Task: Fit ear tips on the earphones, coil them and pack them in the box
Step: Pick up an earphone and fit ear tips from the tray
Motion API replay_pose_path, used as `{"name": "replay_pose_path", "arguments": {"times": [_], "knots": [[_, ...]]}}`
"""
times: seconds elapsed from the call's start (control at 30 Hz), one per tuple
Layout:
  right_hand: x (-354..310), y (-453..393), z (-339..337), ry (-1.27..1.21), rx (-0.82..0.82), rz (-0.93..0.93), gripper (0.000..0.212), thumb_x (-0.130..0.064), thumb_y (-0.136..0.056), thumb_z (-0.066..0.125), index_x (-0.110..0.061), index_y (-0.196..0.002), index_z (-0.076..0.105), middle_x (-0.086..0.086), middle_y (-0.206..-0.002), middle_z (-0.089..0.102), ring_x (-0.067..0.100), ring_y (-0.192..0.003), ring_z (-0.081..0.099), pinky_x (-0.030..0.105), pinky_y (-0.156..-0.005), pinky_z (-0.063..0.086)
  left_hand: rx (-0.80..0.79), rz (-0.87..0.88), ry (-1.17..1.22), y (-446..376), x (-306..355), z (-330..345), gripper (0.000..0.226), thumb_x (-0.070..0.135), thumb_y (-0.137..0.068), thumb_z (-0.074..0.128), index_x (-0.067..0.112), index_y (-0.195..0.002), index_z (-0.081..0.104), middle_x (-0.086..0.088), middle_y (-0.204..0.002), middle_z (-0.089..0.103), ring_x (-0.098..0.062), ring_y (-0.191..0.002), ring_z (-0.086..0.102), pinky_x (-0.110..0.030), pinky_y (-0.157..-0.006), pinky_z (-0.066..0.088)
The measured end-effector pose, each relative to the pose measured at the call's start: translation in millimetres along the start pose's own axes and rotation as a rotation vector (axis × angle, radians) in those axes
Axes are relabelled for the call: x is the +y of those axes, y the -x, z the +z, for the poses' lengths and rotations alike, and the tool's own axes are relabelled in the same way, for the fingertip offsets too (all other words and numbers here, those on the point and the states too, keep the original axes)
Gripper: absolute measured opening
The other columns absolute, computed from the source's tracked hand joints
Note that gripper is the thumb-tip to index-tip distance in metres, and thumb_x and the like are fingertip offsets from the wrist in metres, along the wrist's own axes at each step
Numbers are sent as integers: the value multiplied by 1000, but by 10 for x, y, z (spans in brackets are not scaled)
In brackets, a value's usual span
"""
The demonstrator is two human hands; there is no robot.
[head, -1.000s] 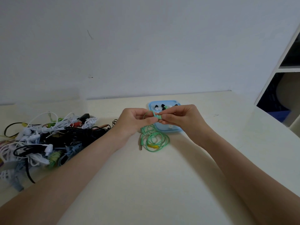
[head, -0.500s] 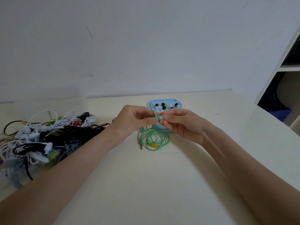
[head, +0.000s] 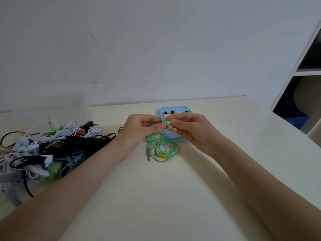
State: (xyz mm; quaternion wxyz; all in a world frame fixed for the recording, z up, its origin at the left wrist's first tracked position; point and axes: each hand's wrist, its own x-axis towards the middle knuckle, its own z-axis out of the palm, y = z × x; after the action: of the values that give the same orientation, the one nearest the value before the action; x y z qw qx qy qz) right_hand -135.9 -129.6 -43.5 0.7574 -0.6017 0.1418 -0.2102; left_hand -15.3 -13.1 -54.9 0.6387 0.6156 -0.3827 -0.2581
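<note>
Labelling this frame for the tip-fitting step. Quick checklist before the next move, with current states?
1. Left hand holds the green earbud: ok, pinched at its fingertips.
2. Right hand pinches at the earbud's end: ok.
3. Ear tip seated on the earbud: cannot tell, fingers cover it.
4. Spare ear tips in the blue box: ok, black and white ones show behind the hands.
5. Green cable coiled: not ok, it lies in loose loops on the table, plug out.
6. Cable apart from the tangled earphone pile: ok.
</note>
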Motion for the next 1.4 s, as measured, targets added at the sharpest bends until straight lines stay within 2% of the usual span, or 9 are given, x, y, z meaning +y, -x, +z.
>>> {"name": "replay_pose_path", "arguments": {"times": [0.2,0.3,0.37,0.57,0.67,0.83,1.1,1.3,1.4], "knots": [[3,18,15,225,49,-131,9,8,-83,58,4,-88,65,4,-72,71,13,-66,69,17,-69,54,40,-35,-11,5,-1,-6,14,6,-78,68,6,-92,70,10,-65,70,3,-59,61,-10,-55,46],[33,12,65,352,111,-212,9,9,-82,59,4,-85,65,6,-72,69,13,-63,68,19,-69,55,84,-12,-64,-12,1,-28,14,11,-76,72,9,-90,71,7,-74,72,0,-68,64,-14,-61,50],[46,8,73,339,124,-227,9,8,-83,59,5,-88,66,10,-77,70,15,-66,68,20,-73,56,83,-3,-85,-11,4,-27,15,11,-76,72,9,-90,72,6,-77,72,-1,-72,65,-14,-66,52],[65,8,56,193,93,-175,13,8,-83,59,2,-91,67,7,-75,71,12,-68,68,17,-71,54,94,4,-58,0,13,-2,14,7,-77,70,4,-91,70,10,-63,69,4,-59,60,-8,-57,44],[72,1,53,170,100,-166,14,7,-83,59,-2,-89,69,7,-73,70,11,-67,66,17,-67,53,87,11,-57,-1,17,1,12,7,-76,71,5,-88,70,10,-64,68,3,-59,60,-9,-58,45],[72,2,30,95,77,-133,14,6,-83,58,0,-90,69,8,-77,72,15,-73,68,18,-71,54,71,15,-67,2,21,-3,13,6,-77,71,6,-90,70,10,-65,69,3,-63,62,-8,-60,45],[49,13,51,234,124,-219,13,7,-82,61,-1,-85,70,5,-71,71,11,-67,69,16,-67,53,109,-16,-74,-11,19,-9,13,7,-74,73,7,-87,70,11,-62,67,5,-56,59,-8,-56,44],[34,28,59,268,132,-234,12,6,-81,61,-1,-86,70,8,-74,70,11,-67,68,16,-68,53,63,2,-105,6,40,-14,10,7,-76,72,15,-82,70,12,-63,69,5,-60,62,-7,-59,45],[35,26,57,292,135,-228,12,6,-81,62,-2,-86,70,7,-74,71,11,-67,68,17,-69,53,54,23,-143,0,34,-31,10,9,-75,73,14,-84,71,8,-71,71,2,-68,65,-9,-65,48]]}}
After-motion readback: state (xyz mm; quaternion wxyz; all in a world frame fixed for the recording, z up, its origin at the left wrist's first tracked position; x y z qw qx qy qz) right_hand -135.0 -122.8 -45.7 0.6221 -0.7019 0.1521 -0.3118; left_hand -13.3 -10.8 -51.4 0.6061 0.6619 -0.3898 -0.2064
